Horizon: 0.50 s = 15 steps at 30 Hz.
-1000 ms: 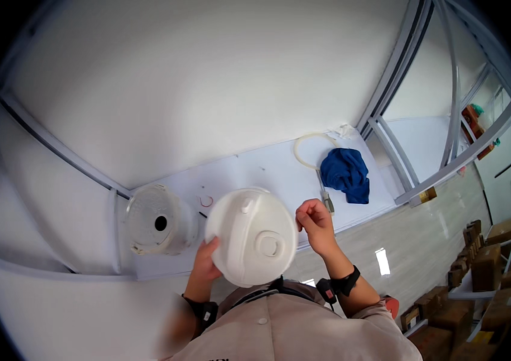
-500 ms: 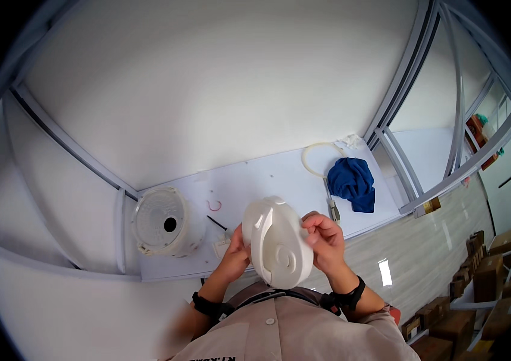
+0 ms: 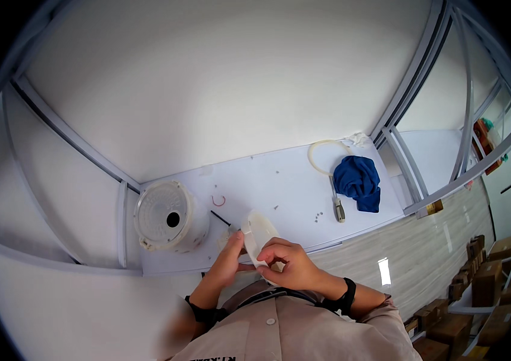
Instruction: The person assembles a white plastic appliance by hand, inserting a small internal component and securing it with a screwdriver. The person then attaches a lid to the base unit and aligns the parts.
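Close in front of my body I hold a white oval plastic cover, tilted up on its edge. My left hand is closed on its left side, the thumb lying along the rim. My right hand is bent in at the near right side of the cover, fingers curled and pinched against it. Whether a small part sits between those fingertips is hidden. Just past my left hand, a thin black rod points out from a pale piece partly covered by the hand.
On the white table stands a round white tub with a dark hole on top. Further right lie a screwdriver, a blue cloth, a cream ring and several small screws. A pinkish curved strip lies mid-left. Cardboard boxes fill shelving at right.
The cover has turned from facing up toward me to standing on edge. My right hand has moved left and inward, from the cover's far right rim to its near side.
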Each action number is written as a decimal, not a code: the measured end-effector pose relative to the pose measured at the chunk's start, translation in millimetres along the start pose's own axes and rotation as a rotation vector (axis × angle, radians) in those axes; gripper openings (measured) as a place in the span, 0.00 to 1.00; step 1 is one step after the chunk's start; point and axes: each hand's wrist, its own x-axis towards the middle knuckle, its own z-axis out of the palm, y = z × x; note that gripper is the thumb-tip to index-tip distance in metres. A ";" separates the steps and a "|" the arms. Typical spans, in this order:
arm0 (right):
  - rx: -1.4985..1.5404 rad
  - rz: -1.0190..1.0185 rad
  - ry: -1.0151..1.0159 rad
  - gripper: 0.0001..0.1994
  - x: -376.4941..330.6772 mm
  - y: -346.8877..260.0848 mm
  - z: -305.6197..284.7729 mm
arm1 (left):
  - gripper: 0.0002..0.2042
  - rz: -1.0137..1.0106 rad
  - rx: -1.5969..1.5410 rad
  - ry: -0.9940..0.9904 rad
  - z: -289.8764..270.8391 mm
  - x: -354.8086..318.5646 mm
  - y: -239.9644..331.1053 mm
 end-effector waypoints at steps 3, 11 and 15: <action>-0.079 -0.058 -0.075 0.10 4.2 -2.9 2.3 | 0.29 0.073 -0.111 0.052 4.0 -9.6 11.2; -0.073 -0.171 -0.234 0.12 7.6 -18.1 -3.7 | 0.42 0.136 -0.144 -0.096 -8.5 -0.7 -3.3; -0.047 -0.053 -0.121 0.14 -0.4 -15.2 -20.5 | 0.48 0.163 -0.235 -0.145 -17.6 4.2 -13.4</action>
